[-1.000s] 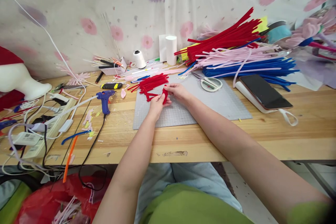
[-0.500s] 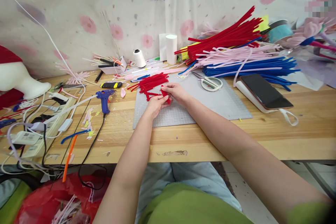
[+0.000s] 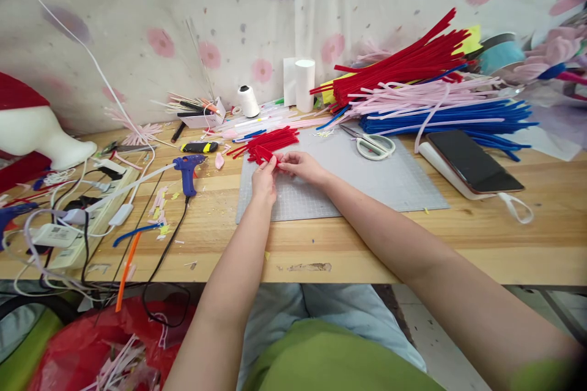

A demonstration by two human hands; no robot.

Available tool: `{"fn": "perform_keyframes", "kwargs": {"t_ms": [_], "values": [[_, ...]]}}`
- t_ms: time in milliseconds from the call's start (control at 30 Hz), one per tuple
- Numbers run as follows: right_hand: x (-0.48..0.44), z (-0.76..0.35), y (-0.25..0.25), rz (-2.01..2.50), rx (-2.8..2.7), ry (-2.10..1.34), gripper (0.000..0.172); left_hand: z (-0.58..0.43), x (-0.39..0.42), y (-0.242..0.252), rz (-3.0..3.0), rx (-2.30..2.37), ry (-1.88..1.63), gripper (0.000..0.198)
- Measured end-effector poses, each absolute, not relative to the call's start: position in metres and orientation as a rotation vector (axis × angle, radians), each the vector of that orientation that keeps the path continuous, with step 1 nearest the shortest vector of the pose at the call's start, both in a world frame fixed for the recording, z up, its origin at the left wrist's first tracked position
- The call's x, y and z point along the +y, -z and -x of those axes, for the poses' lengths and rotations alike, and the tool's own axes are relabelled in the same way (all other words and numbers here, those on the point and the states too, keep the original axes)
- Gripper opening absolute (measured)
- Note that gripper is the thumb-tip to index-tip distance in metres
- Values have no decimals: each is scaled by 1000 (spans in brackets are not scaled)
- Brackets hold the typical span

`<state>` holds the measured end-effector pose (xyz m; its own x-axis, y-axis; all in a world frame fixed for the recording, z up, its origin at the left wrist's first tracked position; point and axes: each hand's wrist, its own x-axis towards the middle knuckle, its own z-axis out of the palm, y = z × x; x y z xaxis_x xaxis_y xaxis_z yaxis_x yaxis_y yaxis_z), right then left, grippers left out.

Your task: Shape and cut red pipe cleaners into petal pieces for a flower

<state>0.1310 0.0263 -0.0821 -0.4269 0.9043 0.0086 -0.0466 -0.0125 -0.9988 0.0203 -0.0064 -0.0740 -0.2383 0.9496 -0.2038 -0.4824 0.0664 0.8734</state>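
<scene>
Between my two hands, over the left part of the grey cutting mat [image 3: 348, 189], is a bent red pipe cleaner piece [image 3: 263, 154]. My left hand [image 3: 265, 182] is closed on it, thumb on top. The fingertips of my right hand [image 3: 300, 166] pinch at its right end, close to the left thumb; the fingers partly hide what they grip. Just behind my hands lies a small pile of cut red pipe cleaners [image 3: 277, 139]. Green-handled scissors [image 3: 376, 146] rest on the mat to the right.
A blue glue gun [image 3: 186, 174] and a yellow-black utility knife [image 3: 199, 147] lie left of the mat, near a cluttered power strip [image 3: 73, 250]. Bundles of red [image 3: 398, 67], pink [image 3: 413, 98] and blue pipe cleaners [image 3: 449, 119] fill the back right, with a phone [image 3: 474, 162] in front.
My left hand has turned more upright and lifted the red piece a little to the left. My right hand has shifted slightly and its fingertips now meet the piece's right end. The view has moved slightly.
</scene>
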Motion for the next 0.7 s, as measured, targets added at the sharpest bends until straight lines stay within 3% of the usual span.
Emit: {"fn": "perform_keyframes", "kwargs": {"t_ms": [333,433,600,700], "values": [[27,-132,83,1019,-1484,-1556,19,-10,-5,72,-599,1029,-1315,10],[28,-132,87,1094,-1594,-1352,23,-8,-5,73,-588,1024,-1295,10],[24,-136,86,1123,-1851,-712,19,-9,-4,74,-486,1038,-1394,10],[19,-136,84,1028,-2000,-564,17,-10,-4,73,-441,1023,-1448,9]]}}
